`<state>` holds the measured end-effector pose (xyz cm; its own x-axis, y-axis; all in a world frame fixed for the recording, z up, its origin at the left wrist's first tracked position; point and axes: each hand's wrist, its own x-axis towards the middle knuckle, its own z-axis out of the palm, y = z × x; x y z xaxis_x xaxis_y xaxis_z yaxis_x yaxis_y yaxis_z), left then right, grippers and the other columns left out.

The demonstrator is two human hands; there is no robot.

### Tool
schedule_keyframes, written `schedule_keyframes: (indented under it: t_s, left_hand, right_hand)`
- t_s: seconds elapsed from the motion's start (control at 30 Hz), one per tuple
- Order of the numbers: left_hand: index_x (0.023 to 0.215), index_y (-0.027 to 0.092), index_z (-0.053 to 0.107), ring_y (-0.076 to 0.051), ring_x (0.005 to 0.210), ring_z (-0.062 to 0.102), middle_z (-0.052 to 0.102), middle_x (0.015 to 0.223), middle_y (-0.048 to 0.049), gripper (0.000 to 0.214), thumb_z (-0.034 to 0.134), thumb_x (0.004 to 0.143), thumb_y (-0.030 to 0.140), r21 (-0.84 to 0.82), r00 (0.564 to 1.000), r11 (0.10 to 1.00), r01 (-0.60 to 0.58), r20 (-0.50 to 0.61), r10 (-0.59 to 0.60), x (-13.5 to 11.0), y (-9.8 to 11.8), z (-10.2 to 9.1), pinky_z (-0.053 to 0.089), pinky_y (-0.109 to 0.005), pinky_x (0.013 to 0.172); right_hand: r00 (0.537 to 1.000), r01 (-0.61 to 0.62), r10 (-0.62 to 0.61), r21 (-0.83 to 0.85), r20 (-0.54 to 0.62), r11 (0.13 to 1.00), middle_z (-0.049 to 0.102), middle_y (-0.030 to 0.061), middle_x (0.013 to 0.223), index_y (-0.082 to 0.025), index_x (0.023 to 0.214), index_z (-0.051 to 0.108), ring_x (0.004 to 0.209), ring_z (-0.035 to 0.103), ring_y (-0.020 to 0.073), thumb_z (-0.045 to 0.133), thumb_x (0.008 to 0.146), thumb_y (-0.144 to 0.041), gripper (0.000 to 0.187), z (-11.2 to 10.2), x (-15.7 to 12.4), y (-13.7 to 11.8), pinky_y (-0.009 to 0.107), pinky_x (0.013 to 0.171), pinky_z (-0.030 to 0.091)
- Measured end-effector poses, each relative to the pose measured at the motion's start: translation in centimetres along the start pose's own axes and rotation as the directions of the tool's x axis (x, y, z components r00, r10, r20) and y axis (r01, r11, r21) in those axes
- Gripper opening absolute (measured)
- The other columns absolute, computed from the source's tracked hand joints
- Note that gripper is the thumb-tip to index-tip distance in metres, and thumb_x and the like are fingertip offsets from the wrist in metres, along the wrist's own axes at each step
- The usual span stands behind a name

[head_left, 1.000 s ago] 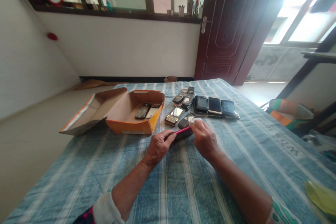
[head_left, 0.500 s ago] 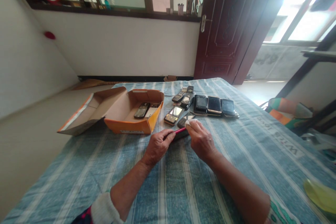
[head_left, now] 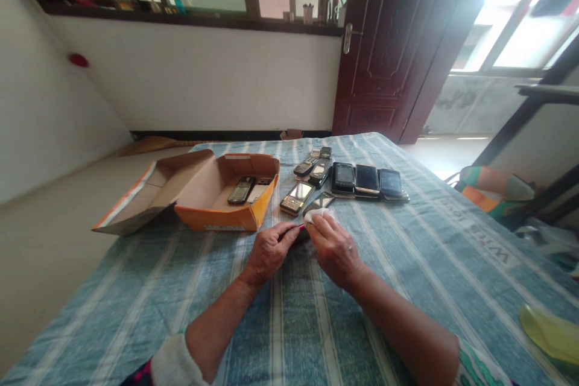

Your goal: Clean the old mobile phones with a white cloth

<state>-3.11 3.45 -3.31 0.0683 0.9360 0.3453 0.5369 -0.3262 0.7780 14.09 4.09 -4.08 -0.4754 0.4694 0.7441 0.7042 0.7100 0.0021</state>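
Observation:
My left hand (head_left: 268, 250) is closed around a pink phone (head_left: 300, 227), of which only a thin pink edge shows between my hands. My right hand (head_left: 333, 247) is closed on a small white cloth (head_left: 319, 214) and presses it onto the phone from the right. Both hands rest low over the blue striped tablecloth (head_left: 407, 265). Just beyond them lie a gold keypad phone (head_left: 297, 197) and a dark phone (head_left: 319, 199).
An open orange cardboard box (head_left: 226, 208) with two phones (head_left: 248, 189) inside stands at the left. A row of black touchscreen phones (head_left: 366, 180) and several keypad phones (head_left: 314, 166) lies at the back. A dark door (head_left: 398, 42) stands behind. A green thing (head_left: 549, 333) is at the right edge.
My right hand with the cloth has slid left along the pink phone, covering most of it. The left hand has kept its grip.

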Motion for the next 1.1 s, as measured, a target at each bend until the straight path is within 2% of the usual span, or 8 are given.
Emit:
schedule_keyframes:
  t_s: [0.23,0.37,0.47,0.63,0.73,0.83,1.0,1.1]
  left_hand:
    - [0.092,0.017,0.073,-0.019,0.074,0.068,0.075,0.08,-0.0025,0.031,0.053,0.086,0.04,0.041,1.0,0.999,0.015,0.006,-0.015,-0.1,-0.1,-0.1,0.052,-0.027,0.071]
    - [0.09,0.016,0.073,-0.019,0.075,0.068,0.075,0.081,-0.0028,0.031,0.053,0.086,0.04,0.036,1.0,0.999,0.021,0.011,-0.022,-0.1,-0.1,-0.1,0.052,-0.027,0.072]
    - [0.092,0.017,0.073,-0.019,0.077,0.068,0.075,0.084,-0.0024,0.031,0.053,0.086,0.039,0.026,1.0,1.0,0.012,0.02,-0.012,0.0,-0.1,-0.1,0.052,-0.027,0.074]
    - [0.094,0.017,0.072,-0.019,0.08,0.068,0.075,0.089,-0.0031,0.03,0.054,0.085,0.039,-0.019,0.999,1.0,0.017,0.028,-0.017,0.0,-0.1,0.0,0.053,-0.027,0.078]
    - [0.094,0.016,0.072,-0.019,0.079,0.068,0.075,0.088,-0.0032,0.03,0.054,0.086,0.039,-0.023,0.999,0.999,0.024,0.033,-0.024,0.0,0.0,0.0,0.053,-0.027,0.077]
    - [0.094,0.017,0.072,-0.018,0.079,0.068,0.075,0.088,-0.0027,0.028,0.054,0.086,0.037,0.001,0.999,1.0,0.007,0.033,-0.007,-0.1,0.1,0.0,0.053,-0.027,0.077]
    - [0.092,0.017,0.073,-0.019,0.077,0.068,0.075,0.084,-0.0028,0.028,0.056,0.085,0.037,0.014,0.998,1.0,0.01,0.055,-0.011,-0.3,0.3,-0.2,0.052,-0.028,0.074]
    - [0.092,0.016,0.073,-0.02,0.079,0.068,0.075,0.086,-0.0038,0.027,0.057,0.084,0.037,0.007,0.997,1.0,0.02,0.077,-0.02,-0.4,0.4,-0.3,0.052,-0.029,0.075]
  right_hand:
    - [0.985,-0.166,0.168,-0.056,0.03,0.984,0.063,0.0103,0.092,-0.016,0.097,0.067,0.094,0.056,0.0229,0.04,0.091,-0.005,0.03,0.1,-0.4,2.8,0.033,0.082,0.049]
    - [0.974,-0.226,0.226,-0.051,-0.01,0.973,0.063,0.0097,0.089,-0.015,0.093,0.068,0.087,0.056,0.0222,0.04,0.09,-0.004,0.03,-0.2,-0.4,3.5,0.032,0.077,0.048]
    - [0.987,-0.154,0.155,0.027,-0.039,0.988,0.063,0.0114,0.095,-0.013,0.099,0.067,0.092,0.056,0.0224,0.037,0.093,-0.007,0.031,-0.4,-0.1,2.7,0.032,0.082,0.049]
    - [1.0,0.016,-0.017,0.123,0.009,0.992,0.062,0.0129,0.106,-0.013,0.109,0.064,0.105,0.054,0.0239,0.036,0.096,-0.01,0.031,-0.3,0.4,0.3,0.035,0.089,0.048]
    - [0.999,0.025,-0.031,0.127,0.045,0.992,0.062,0.0139,0.106,-0.011,0.11,0.064,0.107,0.053,0.0253,0.038,0.095,-0.01,0.029,-0.1,0.4,0.1,0.037,0.09,0.048]
    - [0.997,-0.042,0.033,0.11,0.075,0.993,0.062,0.0131,0.103,-0.013,0.109,0.064,0.106,0.053,0.0251,0.042,0.092,-0.008,0.027,-0.1,0.2,1.0,0.036,0.088,0.048]
    - [0.968,-0.239,0.233,0.062,0.092,0.969,0.063,0.0092,0.091,-0.017,0.093,0.067,0.091,0.055,0.0228,0.044,0.085,-0.002,0.029,-0.2,-0.1,2.6,0.032,0.081,0.048]
    - [0.957,-0.287,0.281,0.081,0.076,0.955,0.064,0.0074,0.09,-0.02,0.089,0.067,0.089,0.056,0.0211,0.043,0.081,0.001,0.033,-0.3,-0.2,2.8,0.029,0.079,0.047]
